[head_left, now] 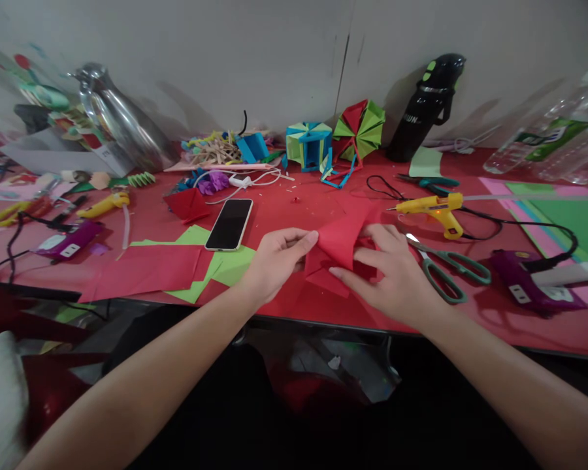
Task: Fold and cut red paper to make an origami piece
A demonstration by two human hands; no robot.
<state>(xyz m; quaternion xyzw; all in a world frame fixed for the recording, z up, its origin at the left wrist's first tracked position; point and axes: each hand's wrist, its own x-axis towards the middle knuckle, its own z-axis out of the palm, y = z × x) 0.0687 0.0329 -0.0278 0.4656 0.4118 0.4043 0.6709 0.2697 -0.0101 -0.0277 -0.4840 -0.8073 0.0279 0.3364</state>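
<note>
**Two hands hold a folded piece of red paper (340,236) over a red tabletop (284,205)**

The paper sits at the table's near edge, straight in front of the seated person; take it as the clock's centre, with twelve towards the pale wall. It is bent into loose flaps, so I cannot pick out one long axis. Its upper flap narrows to a corner at nine o'clock, where the bare left hand (278,262) pinches it between thumb and fingers. The bare right hand (396,271) comes in from four o'clock and lies closer, overlapping the paper's right side: fingers spread along the flap, thumb against a lower fold.

Just beyond the right hand, between three and four, lie scissors with grey-green handles (438,252). Past two o'clock rests a yellow glue gun (427,205) with a small orange light. At nine lies a dark-screened phone with a pale rim (229,225); between eight and nine, flat red paper sheets (144,271) overlap lime-green ones (234,266). At eleven stands a blue and lime paper construction (298,147); near twelve, a pleated red and green paper ball (370,127); at one, a tall black bottle (414,124).
</note>
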